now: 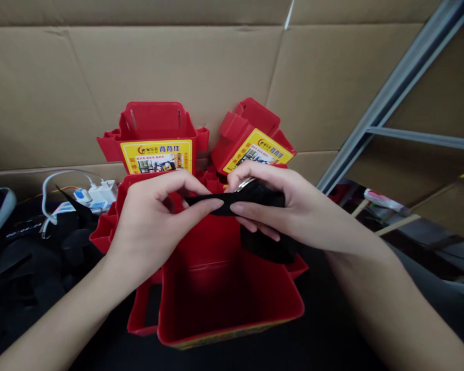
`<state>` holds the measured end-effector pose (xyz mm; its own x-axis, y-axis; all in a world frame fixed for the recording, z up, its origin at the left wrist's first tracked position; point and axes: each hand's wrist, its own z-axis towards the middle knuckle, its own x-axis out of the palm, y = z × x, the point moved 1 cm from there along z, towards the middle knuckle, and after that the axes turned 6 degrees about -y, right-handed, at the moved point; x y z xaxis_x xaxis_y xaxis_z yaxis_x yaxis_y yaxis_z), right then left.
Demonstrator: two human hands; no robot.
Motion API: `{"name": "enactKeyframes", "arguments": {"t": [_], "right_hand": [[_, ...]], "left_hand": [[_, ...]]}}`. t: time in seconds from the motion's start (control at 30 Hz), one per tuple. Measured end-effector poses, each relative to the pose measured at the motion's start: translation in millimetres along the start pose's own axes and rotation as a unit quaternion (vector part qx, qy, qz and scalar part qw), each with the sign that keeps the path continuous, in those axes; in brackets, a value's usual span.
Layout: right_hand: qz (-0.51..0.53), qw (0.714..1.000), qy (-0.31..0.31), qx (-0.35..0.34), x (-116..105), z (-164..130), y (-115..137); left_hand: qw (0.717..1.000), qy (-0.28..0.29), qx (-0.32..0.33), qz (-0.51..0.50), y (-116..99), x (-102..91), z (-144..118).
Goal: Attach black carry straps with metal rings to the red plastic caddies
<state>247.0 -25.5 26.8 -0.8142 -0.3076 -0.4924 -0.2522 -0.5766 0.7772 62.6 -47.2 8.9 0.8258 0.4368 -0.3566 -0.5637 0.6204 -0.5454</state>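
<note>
Both hands pinch a black strap (224, 207), thumbs on the near side, above a red plastic box (232, 288). My left hand (158, 211) grips the strap's left end between thumb and fingers. My right hand (270, 198) is closed on the strap further right, with a shiny metal piece (245, 184) showing by its index finger. A dark loop of the strap (268, 246) hangs below my right hand over the box's right side. The box stands with its opening toward me. The fingertips behind the strap are partly hidden.
Two more red boxes with yellow labels (156, 156) (261, 149) stand against a cardboard wall (170, 67). A power strip with white plugs (102, 191) and black straps (34, 273) lie at left. A metal frame (398, 93) slants up at right.
</note>
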Motion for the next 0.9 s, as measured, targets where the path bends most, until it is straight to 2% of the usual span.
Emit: {"name": "enactKeyframes", "arguments": {"t": [0.07, 0.1, 0.23, 0.33, 0.43, 0.5, 0.6, 0.7, 0.8, 0.9], "right_hand": [[-0.034, 0.999, -0.005, -0.014, -8.4, 0.7, -1.5], [-0.052, 0.998, -0.015, -0.015, -14.2, 0.9, -2.3], [-0.124, 0.985, -0.123, 0.014, -47.7, -5.1, -4.5], [-0.146, 0.972, -0.179, 0.039, -72.7, -17.0, -8.4], [-0.141, 0.972, -0.173, 0.073, -81.2, -27.4, -18.3], [-0.127, 0.977, -0.130, 0.110, -72.7, -30.4, -27.0], [-0.087, 0.985, -0.008, 0.146, -45.6, -31.1, -38.0], [-0.059, 0.981, 0.095, 0.158, -24.1, -30.2, -44.9], [-0.031, 0.974, 0.172, 0.143, -21.0, -24.7, -47.0], [-0.025, 0.969, 0.231, 0.086, -26.8, -12.8, -43.5]], "left_hand": [[0.999, 0.010, 0.025, 0.047, 4.6, 3.3, -0.3], [0.996, 0.039, 0.036, 0.069, 7.9, 5.9, -0.6], [0.963, 0.220, 0.079, 0.135, 24.0, 13.5, -3.2], [0.958, 0.249, 0.100, 0.104, 32.4, 7.4, -5.4], [0.959, 0.267, 0.087, 0.038, 35.3, -5.6, -7.9], [0.954, 0.290, 0.074, 0.018, 35.3, -13.2, -9.6], [0.948, 0.312, 0.065, 0.019, 34.7, -18.3, -11.6], [0.947, 0.316, 0.060, 0.020, 34.8, -17.6, -12.3], [0.946, 0.320, 0.054, 0.017, 35.6, -15.7, -11.3], [0.945, 0.323, 0.054, 0.020, 35.9, -14.6, -9.2]]}}
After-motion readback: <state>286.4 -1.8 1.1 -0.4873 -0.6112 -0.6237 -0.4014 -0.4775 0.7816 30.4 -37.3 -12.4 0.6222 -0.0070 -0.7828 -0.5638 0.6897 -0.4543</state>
